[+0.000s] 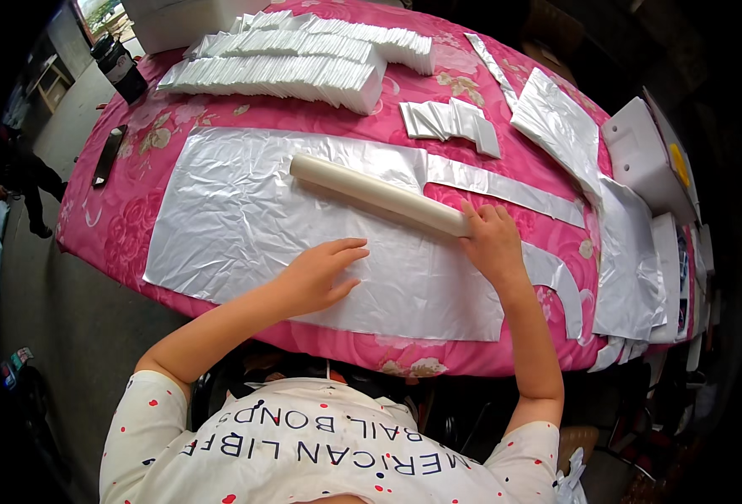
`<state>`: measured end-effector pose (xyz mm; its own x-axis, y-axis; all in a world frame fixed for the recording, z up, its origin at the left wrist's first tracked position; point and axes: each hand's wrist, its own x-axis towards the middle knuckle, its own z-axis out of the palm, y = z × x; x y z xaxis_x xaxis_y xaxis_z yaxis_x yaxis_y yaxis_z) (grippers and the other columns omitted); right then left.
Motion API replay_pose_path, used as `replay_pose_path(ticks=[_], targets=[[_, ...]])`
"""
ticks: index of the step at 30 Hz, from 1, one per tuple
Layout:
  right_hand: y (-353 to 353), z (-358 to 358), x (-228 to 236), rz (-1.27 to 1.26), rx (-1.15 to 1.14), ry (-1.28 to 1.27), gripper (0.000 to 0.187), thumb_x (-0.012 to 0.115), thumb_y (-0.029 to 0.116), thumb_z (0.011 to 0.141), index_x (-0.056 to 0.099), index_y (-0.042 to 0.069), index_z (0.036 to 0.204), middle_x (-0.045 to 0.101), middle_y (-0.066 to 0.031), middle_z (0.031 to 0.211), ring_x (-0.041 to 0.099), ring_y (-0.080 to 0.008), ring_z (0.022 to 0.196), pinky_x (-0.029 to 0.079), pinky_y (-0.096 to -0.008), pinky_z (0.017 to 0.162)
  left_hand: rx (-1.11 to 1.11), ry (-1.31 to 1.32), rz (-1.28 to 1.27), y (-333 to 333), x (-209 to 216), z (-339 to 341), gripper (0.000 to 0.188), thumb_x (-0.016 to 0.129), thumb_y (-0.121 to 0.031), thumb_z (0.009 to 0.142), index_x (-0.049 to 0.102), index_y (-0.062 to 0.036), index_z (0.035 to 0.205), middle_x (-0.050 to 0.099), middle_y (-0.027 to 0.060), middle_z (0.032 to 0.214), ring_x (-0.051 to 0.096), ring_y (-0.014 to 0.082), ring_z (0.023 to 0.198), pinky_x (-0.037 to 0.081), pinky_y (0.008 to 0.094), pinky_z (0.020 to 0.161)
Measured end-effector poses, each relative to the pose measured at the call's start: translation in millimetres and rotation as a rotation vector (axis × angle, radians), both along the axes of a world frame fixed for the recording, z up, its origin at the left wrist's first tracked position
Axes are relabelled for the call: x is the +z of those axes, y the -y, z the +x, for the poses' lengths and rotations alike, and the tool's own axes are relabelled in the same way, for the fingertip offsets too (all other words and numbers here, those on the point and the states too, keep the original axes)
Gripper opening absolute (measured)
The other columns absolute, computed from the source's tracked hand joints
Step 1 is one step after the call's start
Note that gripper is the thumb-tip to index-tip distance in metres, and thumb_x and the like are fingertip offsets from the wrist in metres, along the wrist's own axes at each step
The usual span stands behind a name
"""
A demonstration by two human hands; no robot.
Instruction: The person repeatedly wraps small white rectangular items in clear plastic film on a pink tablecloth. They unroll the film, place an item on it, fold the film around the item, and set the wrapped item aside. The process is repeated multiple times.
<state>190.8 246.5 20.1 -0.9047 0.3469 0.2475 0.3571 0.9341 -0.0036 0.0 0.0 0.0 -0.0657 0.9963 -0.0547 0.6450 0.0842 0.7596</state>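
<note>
A pale cream tube (pixel 379 195) lies slantwise across a flat white plastic carrier bag (pixel 228 210). My right hand (pixel 492 239) grips the tube's right end, fingers over the top and thumb below. The bag's two handle straps, the far strap (pixel 505 189) and the near strap (pixel 555 273), stretch to the right. Over the bag's near half is my left hand (pixel 320 273), holding nothing, its fingers apart and pointing right. Whether its fingertips touch the plastic is hard to tell.
Long rows of folded white packets (pixel 287 67) stand at the back, with a small fanned stack (pixel 450 124) nearer. More white bags (pixel 627 260) lie at the right beside a white foam box (pixel 639 147). A phone (pixel 109 155) and black bottle (pixel 119 67) are left on the pink cloth (pixel 127 218).
</note>
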Motion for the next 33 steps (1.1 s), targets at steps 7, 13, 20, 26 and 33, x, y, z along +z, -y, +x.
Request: replay_pose_path(ticks=[7,13,20,26,33], targets=[[124.2,56.4,10.7,-0.475,-0.064,0.233,0.073,0.066,0.033,0.073,0.04,-0.002,0.131,0.055,-0.0158,0.08,0.058,-0.0312,0.068,0.049,-0.0398,0.059,0.092,-0.101,0.263,-4.9,-9.4,43.7,0.073,0.064,-0.029,0.079,0.029,-0.0017,0.137,0.018,0.0227,0.145,0.026,0.0402,0.13,0.028,0.0433,0.105],[125.4,59.2,-27.3,-0.429,0.001,-0.037,0.063,0.059,0.036,0.081,0.042,-0.002,0.13,0.038,-0.0201,0.134,0.036,-0.0353,0.124,0.028,-0.0417,0.104,-0.025,-0.304,0.27,-24.6,-10.4,63.5,0.078,0.057,-0.042,0.08,0.027,0.0022,0.137,0.009,0.0277,0.145,0.011,0.0414,0.135,0.018,0.0433,0.109],[-25.4,172.8,-61.6,-0.189,-0.533,-0.133,0.047,0.045,0.021,0.09,0.041,-0.002,0.131,0.036,-0.0184,0.139,0.032,-0.0327,0.13,0.024,-0.0389,0.107,-0.006,-0.376,0.194,-39.8,-4.2,82.6,0.076,0.059,-0.039,0.077,0.031,0.0028,0.135,0.013,0.0255,0.145,0.007,0.0393,0.137,0.017,0.0426,0.11],[-55.9,223.5,-61.6,-0.141,-0.711,-0.319,0.028,0.052,0.012,0.086,0.059,-0.001,0.11,0.058,-0.0156,0.116,0.05,-0.0311,0.113,0.039,-0.0349,0.096,-0.018,-0.355,0.205,-40.3,-6.9,82.1,0.075,0.059,-0.038,0.078,0.032,0.0029,0.134,0.011,0.026,0.146,0.006,0.0395,0.137,0.015,0.0439,0.11],[-21.9,191.8,-15.3,0.111,-0.664,-0.396,0.01,0.066,0.006,0.071,0.056,0.002,0.074,0.063,-0.0106,0.086,0.058,-0.0307,0.08,0.045,-0.0388,0.073,-0.039,-0.346,0.228,-42.5,-10.9,83.3,0.075,0.058,-0.04,0.078,0.033,0.0026,0.134,0.01,0.0265,0.146,0.005,0.0407,0.137,0.013,0.0441,0.11]])
